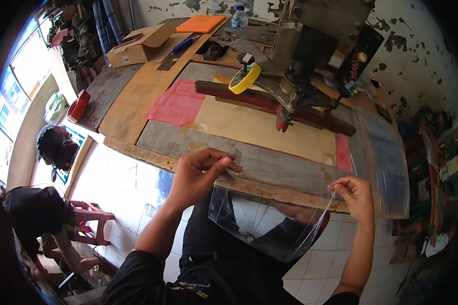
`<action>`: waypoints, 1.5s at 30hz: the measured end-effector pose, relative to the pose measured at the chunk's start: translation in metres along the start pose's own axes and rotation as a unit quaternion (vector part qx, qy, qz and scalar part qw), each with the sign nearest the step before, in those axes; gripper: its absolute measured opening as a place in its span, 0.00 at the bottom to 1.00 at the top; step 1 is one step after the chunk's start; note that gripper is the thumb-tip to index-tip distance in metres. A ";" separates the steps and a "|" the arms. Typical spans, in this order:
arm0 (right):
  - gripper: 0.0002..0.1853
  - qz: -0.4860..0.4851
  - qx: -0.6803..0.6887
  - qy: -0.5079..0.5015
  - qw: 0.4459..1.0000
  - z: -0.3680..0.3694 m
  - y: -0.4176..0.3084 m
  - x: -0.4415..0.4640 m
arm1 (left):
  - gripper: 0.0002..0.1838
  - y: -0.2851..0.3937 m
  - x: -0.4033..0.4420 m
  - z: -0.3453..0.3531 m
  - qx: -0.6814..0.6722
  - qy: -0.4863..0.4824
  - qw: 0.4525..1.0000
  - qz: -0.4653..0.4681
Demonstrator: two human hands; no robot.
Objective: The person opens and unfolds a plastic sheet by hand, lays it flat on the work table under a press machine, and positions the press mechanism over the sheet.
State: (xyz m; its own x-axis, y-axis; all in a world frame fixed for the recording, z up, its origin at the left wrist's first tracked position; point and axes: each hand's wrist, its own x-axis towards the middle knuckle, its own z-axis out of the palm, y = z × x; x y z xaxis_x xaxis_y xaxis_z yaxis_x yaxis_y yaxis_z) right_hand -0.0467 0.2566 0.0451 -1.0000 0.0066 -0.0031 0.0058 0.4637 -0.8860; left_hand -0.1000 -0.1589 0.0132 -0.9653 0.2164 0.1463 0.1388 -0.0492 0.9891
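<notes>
A clear plastic sheet [262,221] hangs over the front edge of the workbench, above my lap. My left hand [201,175] is at its upper left corner, with thumb and fingers pinched together. At the right side my right hand [353,195] pinches the sheet's edge between thumb and finger. Beyond both hands, a cream sheet [259,124] with pink pieces [175,104] at its ends lies under the dark red bar [320,119] of a press. A yellow tape roll [245,79] rests against the bar.
More clear sheets [384,162] lie at the bench's right end. A cardboard box [140,46], orange folder [201,23], blue cutter [183,44], water bottle [239,21] and red tape roll [79,105] are around the bench. At lower left a person [38,213] sits near a red stool [91,216].
</notes>
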 end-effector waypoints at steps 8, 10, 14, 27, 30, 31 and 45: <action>0.11 -0.005 -0.028 0.011 1.000 -0.008 0.013 0.002 | 0.15 0.003 0.003 0.009 -0.024 -0.013 1.000 0.002; 0.10 -0.006 -0.034 0.018 0.999 -0.009 0.013 0.002 | 0.15 0.001 0.003 0.010 -0.023 -0.006 1.000 0.008; 0.09 0.013 -0.008 0.048 0.999 -0.003 0.025 0.001 | 0.12 -0.010 0.005 0.013 -0.007 0.023 0.998 0.051; 0.06 -0.054 0.127 0.220 0.966 0.089 0.081 -0.043 | 0.05 -0.092 -0.027 0.010 0.346 0.144 0.905 0.199; 0.05 -0.196 0.028 0.251 0.948 0.098 0.100 -0.044 | 0.10 -0.111 -0.027 0.008 0.341 0.122 0.891 0.272; 0.05 -0.194 0.028 0.250 0.948 0.099 0.104 -0.042 | 0.12 -0.118 -0.022 0.008 0.319 0.118 0.881 0.329; 0.07 -0.386 -0.209 0.387 0.811 0.114 0.137 -0.015 | 0.08 -0.135 -0.008 0.017 0.394 0.196 0.798 0.412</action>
State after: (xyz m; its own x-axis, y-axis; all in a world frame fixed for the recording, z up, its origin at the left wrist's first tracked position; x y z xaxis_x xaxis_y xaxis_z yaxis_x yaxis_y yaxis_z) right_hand -0.0318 0.2195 -0.1294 -0.4058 0.0500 0.9126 -0.4576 0.8532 -0.2502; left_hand -0.1074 -0.1373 -0.1216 -0.4477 0.0978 0.8888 0.7091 0.6444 0.2862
